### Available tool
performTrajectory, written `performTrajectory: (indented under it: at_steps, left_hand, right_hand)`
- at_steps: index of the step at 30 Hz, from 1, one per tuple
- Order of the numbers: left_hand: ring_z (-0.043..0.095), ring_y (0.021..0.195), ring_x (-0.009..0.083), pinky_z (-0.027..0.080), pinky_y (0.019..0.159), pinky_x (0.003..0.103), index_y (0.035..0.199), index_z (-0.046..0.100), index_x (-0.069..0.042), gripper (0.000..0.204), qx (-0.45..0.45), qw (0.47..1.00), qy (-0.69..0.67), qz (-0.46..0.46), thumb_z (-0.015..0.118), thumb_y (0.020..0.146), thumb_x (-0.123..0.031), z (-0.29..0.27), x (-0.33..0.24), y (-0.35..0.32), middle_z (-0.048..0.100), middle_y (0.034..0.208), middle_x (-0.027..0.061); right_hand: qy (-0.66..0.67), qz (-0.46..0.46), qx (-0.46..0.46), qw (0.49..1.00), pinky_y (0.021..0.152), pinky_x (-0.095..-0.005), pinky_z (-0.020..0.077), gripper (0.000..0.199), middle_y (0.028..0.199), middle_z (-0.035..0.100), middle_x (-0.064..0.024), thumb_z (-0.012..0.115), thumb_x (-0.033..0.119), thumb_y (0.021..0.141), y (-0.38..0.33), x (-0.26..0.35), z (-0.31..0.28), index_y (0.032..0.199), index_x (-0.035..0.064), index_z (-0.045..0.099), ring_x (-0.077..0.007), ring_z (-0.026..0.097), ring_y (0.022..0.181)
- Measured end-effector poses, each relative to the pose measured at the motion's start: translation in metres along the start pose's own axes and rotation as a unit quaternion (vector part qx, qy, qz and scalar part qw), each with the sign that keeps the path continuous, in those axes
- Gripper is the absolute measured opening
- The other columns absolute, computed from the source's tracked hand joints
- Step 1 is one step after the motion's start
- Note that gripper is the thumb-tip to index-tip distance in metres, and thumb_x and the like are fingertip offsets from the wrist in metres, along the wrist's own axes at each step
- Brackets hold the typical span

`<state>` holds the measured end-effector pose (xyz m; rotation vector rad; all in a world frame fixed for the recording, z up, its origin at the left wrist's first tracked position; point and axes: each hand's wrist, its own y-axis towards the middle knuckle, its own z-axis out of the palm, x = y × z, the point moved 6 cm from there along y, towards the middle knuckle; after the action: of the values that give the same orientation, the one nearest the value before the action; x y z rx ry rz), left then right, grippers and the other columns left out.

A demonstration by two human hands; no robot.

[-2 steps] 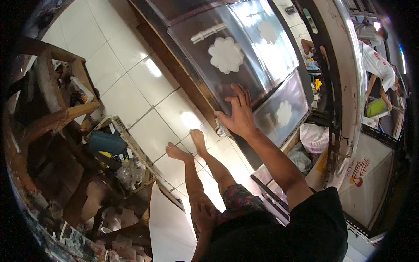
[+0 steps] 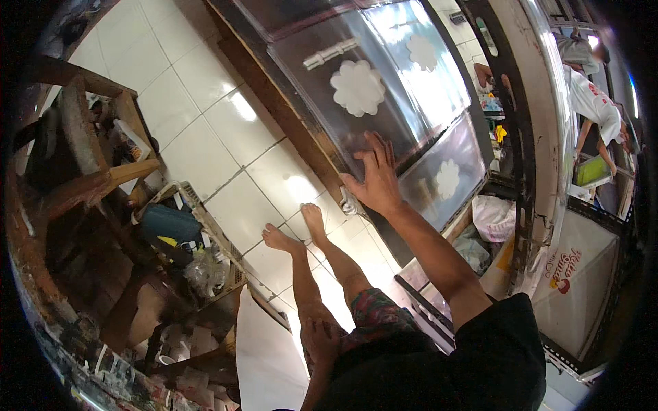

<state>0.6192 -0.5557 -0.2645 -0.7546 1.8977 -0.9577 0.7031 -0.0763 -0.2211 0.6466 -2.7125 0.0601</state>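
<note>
Glass panel [image 2: 384,61] edge under right hand [image 2: 373,181], fingers spread flat; left hand [image 2: 321,340] rests on knee.

co-worker [image 2: 589,96]: cut off at edge; face blurred | left hand [image 2: 321,340]: partly hidden; grip unclear

Setting: small screen-printing workshop. Evidence: long bench [image 2: 288,116] with wooden edge, carrying framed printing screens [image 2: 384,103] with white flower-shaped stencils [image 2: 357,88]; white tiled floor [image 2: 226,151]; rough wooden shelving [image 2: 82,178] and a wire crate [image 2: 205,233] crowded with containers and bags at the person's left; plastic bags [image 2: 492,216] stowed under the bench; a second person in a white shirt [image 2: 591,103] working further along at a green-framed screen [image 2: 591,171].
</note>
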Motion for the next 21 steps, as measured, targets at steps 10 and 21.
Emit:
performTrajectory:
  at_steps: [10,21]
  left_hand:
    - [0.048,0.126,0.0482,0.038,0.107,0.057,0.121,0.061,0.000,0.047,-0.040,0.999,0.008,0.032,0.063,0.086,-0.032,-0.029,-0.012,0.013,0.050,0.136,0.0316]
    - [0.059,0.105,0.0463,0.045,0.097,0.055,0.112,0.063,-0.001,0.036,-0.166,0.974,0.015,0.151,0.064,0.085,-0.025,-0.072,-0.031,0.032,0.062,0.113,0.0268]
  right_hand:
    - [-0.032,0.027,0.005,0.999,0.116,-0.0612,0.0254,0.042,0.148,0.039,-0.0229,0.075,0.015,0.078,0.001,-0.026,0.010,0.112,0.0022,0.055,-0.0442,0.037,0.138]
    - [0.008,0.089,0.105,0.990,0.119,-0.0485,0.0284,0.053,0.153,0.035,-0.0239,0.069,0.009,0.079,0.014,-0.010,0.009,0.128,0.0021,0.051,-0.0417,0.034,0.142]
